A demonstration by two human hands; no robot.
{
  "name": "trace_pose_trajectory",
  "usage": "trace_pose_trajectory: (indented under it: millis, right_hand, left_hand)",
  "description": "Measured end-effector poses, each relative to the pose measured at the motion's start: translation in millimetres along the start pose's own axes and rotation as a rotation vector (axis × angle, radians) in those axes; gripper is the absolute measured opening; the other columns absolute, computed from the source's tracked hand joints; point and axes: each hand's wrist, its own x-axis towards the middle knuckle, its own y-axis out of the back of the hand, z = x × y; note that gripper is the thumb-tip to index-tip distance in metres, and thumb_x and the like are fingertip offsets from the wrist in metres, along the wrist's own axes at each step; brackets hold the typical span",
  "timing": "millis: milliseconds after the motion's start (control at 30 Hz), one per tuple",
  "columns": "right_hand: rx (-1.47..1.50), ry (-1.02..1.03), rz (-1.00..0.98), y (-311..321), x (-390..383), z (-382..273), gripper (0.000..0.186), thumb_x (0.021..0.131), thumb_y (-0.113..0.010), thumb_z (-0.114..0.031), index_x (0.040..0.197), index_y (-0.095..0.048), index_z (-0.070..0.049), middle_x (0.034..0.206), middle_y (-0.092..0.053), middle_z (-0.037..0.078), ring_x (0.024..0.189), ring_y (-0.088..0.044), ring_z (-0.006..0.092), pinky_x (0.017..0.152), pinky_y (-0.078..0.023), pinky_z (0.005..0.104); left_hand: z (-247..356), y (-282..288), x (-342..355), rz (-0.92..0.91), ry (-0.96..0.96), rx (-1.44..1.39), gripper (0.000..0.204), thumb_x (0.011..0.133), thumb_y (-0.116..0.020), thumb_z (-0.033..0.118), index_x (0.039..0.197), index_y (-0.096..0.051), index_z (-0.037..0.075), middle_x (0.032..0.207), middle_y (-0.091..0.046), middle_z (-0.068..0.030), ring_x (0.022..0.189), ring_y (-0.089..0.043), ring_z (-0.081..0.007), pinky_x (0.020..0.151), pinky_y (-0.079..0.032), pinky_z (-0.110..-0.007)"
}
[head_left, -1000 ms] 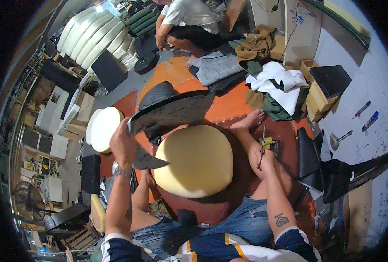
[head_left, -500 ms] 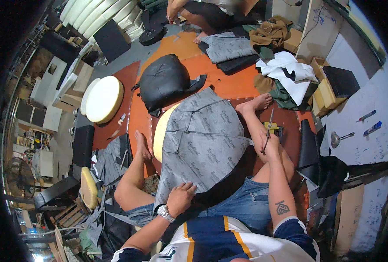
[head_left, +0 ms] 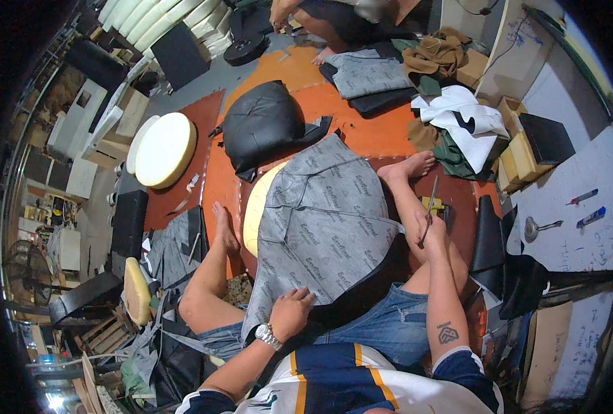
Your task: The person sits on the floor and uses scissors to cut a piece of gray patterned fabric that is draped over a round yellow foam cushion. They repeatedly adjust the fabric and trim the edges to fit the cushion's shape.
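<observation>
A grey printed fabric cover (head_left: 327, 214) with dark seams lies over a rounded cushion in front of me, between my legs. Pale yellow foam (head_left: 253, 221) shows at its left edge. My left hand (head_left: 291, 314), wearing a metal watch, is closed on the cover's near edge, with some fingertips hidden. By my right knee, my right hand (head_left: 432, 238) grips a long thin metal tool (head_left: 433, 200) that points upward and away. The tool looks like scissors, though its handle is mostly hidden by my fingers. My right hand is apart from the cover.
A black tufted cushion (head_left: 262, 127) sits beyond the cover. Round foam pads (head_left: 166, 150) stand at left. Folded grey fabric (head_left: 368, 72) and heaped cloth (head_left: 461, 121) lie at far right. Another person (head_left: 334, 21) crouches at the back. A yellow-handled tool (head_left: 436, 205) is beside my right leg.
The view has shifted slightly. My right hand has turned a little with the tool, whose tip leans slightly further right. My left hand stays at the cover's near edge.
</observation>
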Motion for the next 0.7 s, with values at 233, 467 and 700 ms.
trace_pose_trajectory:
  millis: [233,467,700]
  right_hand:
    - [0.073,-0.019,-0.003,-1,0,1,0.035,0.092,-0.077,-0.031,0.081,-0.054,-0.006,0.058,-0.044,-0.001,0.042,-0.046,0.0126,0.038,-0.041,0.0303]
    - [0.001,-0.015,0.06,21,-7,-20,0.036,0.092,-0.075,-0.04,0.087,-0.063,-0.007,0.056,-0.049,-0.001,0.04,-0.046,0.0121,0.037,-0.036,0.0301]
    - [-0.291,0.045,0.241,153,14,-31,0.043,0.086,-0.083,-0.036,0.1,-0.064,0.0,0.072,-0.063,0.007,0.062,-0.062,0.0169,0.05,-0.047,0.0313]
  left_hand:
    - [1,-1,0,0.031,-0.004,0.015,0.036,0.094,-0.062,0.018,0.129,-0.065,0.011,0.14,-0.06,-0.0113,0.124,-0.058,-0.0328,0.096,-0.052,-0.047]
    - [1,-1,-2,0.043,-0.007,0.04,0.035,0.095,-0.061,0.018,0.129,-0.066,0.011,0.141,-0.06,-0.012,0.124,-0.059,-0.0342,0.096,-0.052,-0.047]
    - [3,5,-3,0.111,0.025,-0.107,0.034,0.093,-0.061,0.015,0.126,-0.067,0.011,0.137,-0.063,-0.0136,0.12,-0.063,-0.0346,0.095,-0.055,-0.045]
